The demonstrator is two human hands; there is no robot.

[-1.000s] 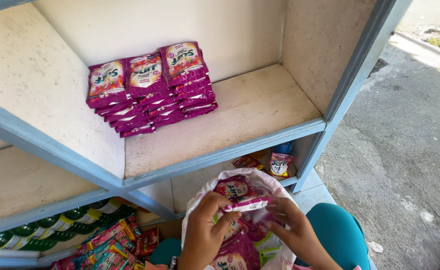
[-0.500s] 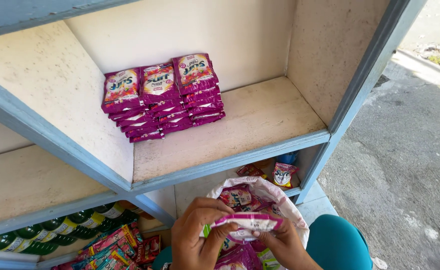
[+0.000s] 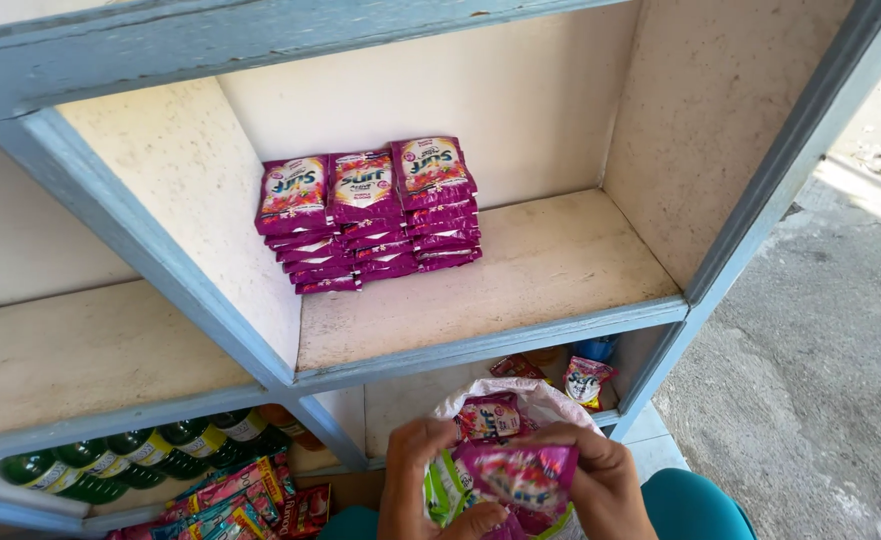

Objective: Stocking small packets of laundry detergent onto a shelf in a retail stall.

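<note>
Head view, hands: the left hand (image 3: 422,480) and the right hand (image 3: 600,478) sit at 6 o'clock in the frame, both closed around a small bunch of magenta sachets (image 3: 520,478); the left fingers curl at the bunch's left edge, the right hand covers its right side.
Head view, bag: a white plastic bag (image 3: 545,400) lies open just behind the hands, with another magenta sachet showing in its mouth.
Head view, shelf: the pale wooden shelf (image 3: 520,290) with a blue-grey front edge fills the centre; three neat stacks of the same magenta sachets (image 3: 370,215) stand at its back left, toward 11 o'clock from the hands, well apart from them.
Head view, free board: bare wood lies to the right of the stacks.
Head view, below: green bottles (image 3: 110,460) lie at 8 o'clock on a lower shelf, with colourful small packets (image 3: 230,495) under them.
Step, as a judgement: a bunch is gathered from the bag, not yet lifted to the shelf.
Next move, as a judgement: it calls for a firm two-handed hold, a lift past the blue-grey edge, and squaring the bunch beside the stacks.
</note>
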